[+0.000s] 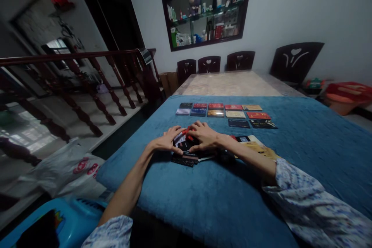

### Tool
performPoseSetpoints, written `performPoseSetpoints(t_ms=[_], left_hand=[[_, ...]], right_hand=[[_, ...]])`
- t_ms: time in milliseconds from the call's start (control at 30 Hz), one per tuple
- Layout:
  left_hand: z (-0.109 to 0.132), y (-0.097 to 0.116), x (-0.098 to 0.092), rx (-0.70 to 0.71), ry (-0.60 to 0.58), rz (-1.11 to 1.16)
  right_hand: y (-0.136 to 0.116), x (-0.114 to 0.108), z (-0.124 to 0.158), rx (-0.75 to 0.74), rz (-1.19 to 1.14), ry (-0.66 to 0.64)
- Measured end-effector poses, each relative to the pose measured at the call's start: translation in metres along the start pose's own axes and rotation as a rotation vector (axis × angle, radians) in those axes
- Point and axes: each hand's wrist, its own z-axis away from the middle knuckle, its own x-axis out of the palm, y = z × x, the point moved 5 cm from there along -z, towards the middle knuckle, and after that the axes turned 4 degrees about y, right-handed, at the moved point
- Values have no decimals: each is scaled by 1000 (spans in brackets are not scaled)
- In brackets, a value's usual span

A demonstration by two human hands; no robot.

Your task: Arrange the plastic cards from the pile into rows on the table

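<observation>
A loose pile of cards [186, 152] lies on the blue cloth [305, 143] near the table's front. My left hand [167, 140] rests on the pile's left side with its fingers curled over the cards. My right hand [205, 136] covers the pile's right side, its fingers bent down onto the cards. Under my right forearm more cards [255, 145], black and tan, stick out. Beyond the hands, several cards are laid out in neat rows [225, 114], red, blue, tan and black, face up.
The bare table top [229, 83] extends past the cloth to dark chairs [240, 60] at the wall. A wooden stair railing [87, 81] runs on the left. White plastic bags [72, 170] and a blue stool [66, 221] sit at bottom left. A red basin [348, 95] is at right.
</observation>
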Motion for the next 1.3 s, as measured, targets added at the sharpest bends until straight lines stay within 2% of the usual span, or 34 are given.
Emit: performPoseSetpoints(t_ms=[167, 533, 733, 900, 1033, 1300], left_hand=[[-1, 5, 1, -24, -7, -26], [-9, 7, 3, 82, 131, -62], [-11, 10, 4, 120, 188, -42], [-10, 20, 3, 168, 226, -51], [-9, 27, 0, 198, 245, -77], [-5, 21, -2, 232, 176, -65]], right_hand=[[8, 1, -1, 19, 4, -8], [24, -13, 0, 3, -34, 76], [16, -18, 8, -41, -74, 74], [5, -10, 23, -65, -65, 59], [6, -3, 30, -17, -28, 40], [8, -4, 30, 9, -57, 16]])
